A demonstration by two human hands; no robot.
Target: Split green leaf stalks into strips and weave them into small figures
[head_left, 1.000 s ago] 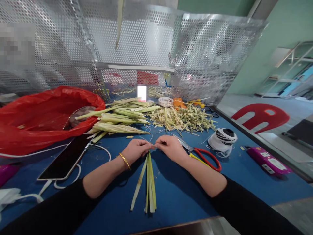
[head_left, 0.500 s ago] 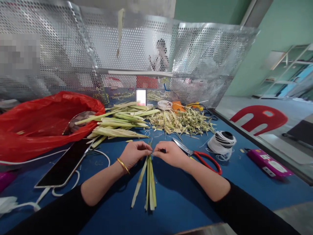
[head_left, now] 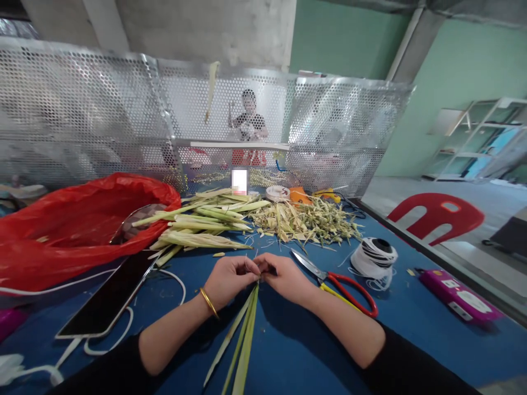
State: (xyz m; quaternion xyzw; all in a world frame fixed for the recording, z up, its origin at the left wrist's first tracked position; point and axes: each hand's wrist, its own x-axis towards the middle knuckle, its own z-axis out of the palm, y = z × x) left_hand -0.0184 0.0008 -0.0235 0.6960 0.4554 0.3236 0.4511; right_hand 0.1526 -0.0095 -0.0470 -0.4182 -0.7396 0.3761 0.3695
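Both hands meet at the near middle of the blue table. My left hand [head_left: 233, 278], with a gold bangle on its wrist, is closed in a pinch at the top end of a small bundle of pale green leaf strips [head_left: 247, 334]. Pressed against it from the other side, my right hand [head_left: 284, 277] has its fingers closed on the same end. A thin pale thread shows by the fingertips, partly hidden by them. The strips fan out toward me below the hands. Red-handled scissors [head_left: 349, 291] lie just right of my right hand.
A pile of long leaf strips [head_left: 206, 219] lies beyond the hands, beside a heap of trimmed scraps [head_left: 308, 219]. A red plastic bag [head_left: 82, 230] and a phone [head_left: 109, 296] are left. A white thread spool [head_left: 374, 260] and a purple packet [head_left: 459, 296] stand right.
The view has tilted up, so everything sits lower in the picture. My hands have drawn closer together at the bundle's end, and the strips now slant more to the left.
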